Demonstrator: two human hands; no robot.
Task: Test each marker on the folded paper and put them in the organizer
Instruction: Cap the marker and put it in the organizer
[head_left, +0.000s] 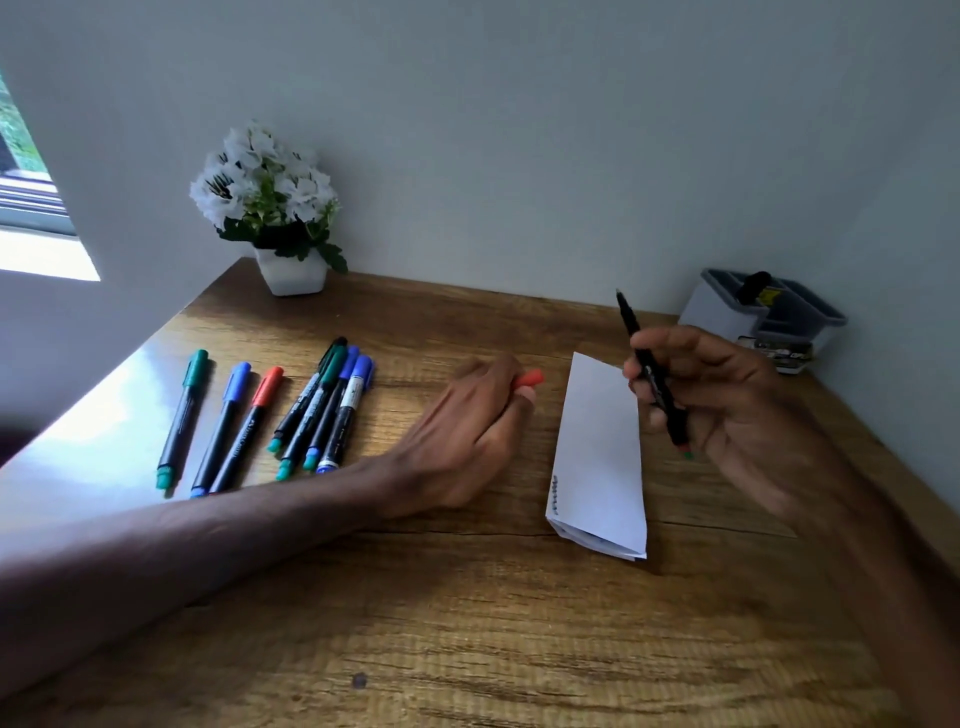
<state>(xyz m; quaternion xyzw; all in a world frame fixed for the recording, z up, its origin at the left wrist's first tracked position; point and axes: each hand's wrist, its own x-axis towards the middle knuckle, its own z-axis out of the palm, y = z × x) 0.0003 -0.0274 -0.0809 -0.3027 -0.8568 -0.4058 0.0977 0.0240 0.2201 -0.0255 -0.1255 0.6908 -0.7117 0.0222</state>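
Black-barrelled marker (655, 384), uncapped, is pinched between the thumb and curled fingers of the right hand (727, 405), raised by the right edge of the folded white paper (597, 447). Its thin end points up and away and its red-tinged end points down. The left hand (467, 431) rests on the brown wooden table (467, 623) just left of the paper, fingers curled round a small red plastic cap (531, 378).

To test it well, the marker likely needs turning so the nib meets the sheet. A short stroke should go on bare paper, away from the dark scribble (555, 491) at the near left edge. The left hand could steady the paper, and the cap should go back on firmly before stowing.

The grey plastic organizer (727, 312) stands in the far right corner against the wall, one dark marker already inside, with open table between it and the paper. Seven capped markers (322, 410) lie well apart to the left, and a white pot of white flowers (270, 197) sits at the far edge.
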